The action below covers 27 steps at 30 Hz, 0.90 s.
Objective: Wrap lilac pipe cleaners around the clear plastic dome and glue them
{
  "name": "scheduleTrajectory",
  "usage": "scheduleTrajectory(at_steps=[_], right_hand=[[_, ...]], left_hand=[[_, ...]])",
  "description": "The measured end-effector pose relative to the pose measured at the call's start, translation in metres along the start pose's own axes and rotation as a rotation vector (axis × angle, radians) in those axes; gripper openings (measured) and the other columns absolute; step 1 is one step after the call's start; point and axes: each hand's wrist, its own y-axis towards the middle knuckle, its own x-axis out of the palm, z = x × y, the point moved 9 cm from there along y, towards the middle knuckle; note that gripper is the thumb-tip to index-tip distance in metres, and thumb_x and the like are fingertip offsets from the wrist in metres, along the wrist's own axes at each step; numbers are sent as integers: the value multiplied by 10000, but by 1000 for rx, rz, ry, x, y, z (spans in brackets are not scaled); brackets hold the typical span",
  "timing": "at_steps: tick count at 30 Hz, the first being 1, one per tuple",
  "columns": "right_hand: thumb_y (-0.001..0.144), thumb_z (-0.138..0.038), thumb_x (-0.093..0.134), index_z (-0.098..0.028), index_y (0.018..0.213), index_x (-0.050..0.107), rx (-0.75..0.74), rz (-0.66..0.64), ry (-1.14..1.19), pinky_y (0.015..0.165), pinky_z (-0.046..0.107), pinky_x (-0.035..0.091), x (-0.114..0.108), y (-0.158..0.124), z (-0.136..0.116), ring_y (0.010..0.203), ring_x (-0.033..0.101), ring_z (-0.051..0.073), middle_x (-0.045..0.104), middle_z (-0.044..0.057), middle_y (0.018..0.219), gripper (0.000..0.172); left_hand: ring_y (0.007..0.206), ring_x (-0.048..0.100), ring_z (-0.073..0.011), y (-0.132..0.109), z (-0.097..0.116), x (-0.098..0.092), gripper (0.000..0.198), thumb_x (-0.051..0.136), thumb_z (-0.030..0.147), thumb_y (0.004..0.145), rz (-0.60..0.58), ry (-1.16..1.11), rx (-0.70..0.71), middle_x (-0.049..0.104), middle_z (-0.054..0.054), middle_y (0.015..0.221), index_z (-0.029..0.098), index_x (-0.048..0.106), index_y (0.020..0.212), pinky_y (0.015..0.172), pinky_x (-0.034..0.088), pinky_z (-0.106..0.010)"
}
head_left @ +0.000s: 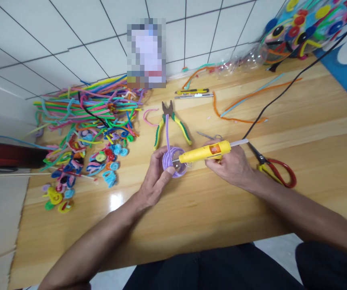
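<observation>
Pinching the purple coil (174, 164) in a closed grip, the left hand (155, 179) steadies it; the right hand (232, 166), grip tight round the glue gun (205, 152), sets the nozzle there. The coil's tail is not yet wound.

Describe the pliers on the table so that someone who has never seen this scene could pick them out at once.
On the wooden table, find the big heap of coloured pipe cleaners at the left. Just right of it, beyond the yellow glue gun in the right hand, lie the pliers. They alone have yellow-and-green handles, splayed apart, with a purple pipe cleaner running between them.
</observation>
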Motion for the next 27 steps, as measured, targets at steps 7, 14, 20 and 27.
scheduleTrajectory(at_steps=[7,14,20,27], right_hand=[[839,-170,619,-204,1131,808,9,-4,-6,748,358,642,0,1,1,807,798,264,855,77,930,349],[822,-136,605,-203,1111,797,-64,23,17,735,349,626,-3,-2,-5,743,770,244,831,48,856,354],[836,-153,590,-198,1103,796,-48,27,-17,755,348,621,-2,-3,-1,777,778,247,844,64,903,340],[826,-138,603,-183,1087,785,-78,70,-37,710,343,601,-2,-4,-1,760,767,253,831,79,883,321]], left_hand=[[1472,571,-297,0,0,0,521,552,463,1151,2,25,-1,531,-111,1624,328,394,1630,1284,497,-574],[1441,605,-294,1,2,1,522,556,467,1151,-14,30,5,558,-110,1609,329,382,1624,1242,533,-555],[1459,582,-282,1,1,2,518,551,460,1157,-15,2,2,542,-96,1620,344,375,1630,1261,505,-521],[1477,546,-275,0,1,0,512,569,423,1155,-1,-14,-10,513,-89,1639,333,399,1630,1286,456,-505]])
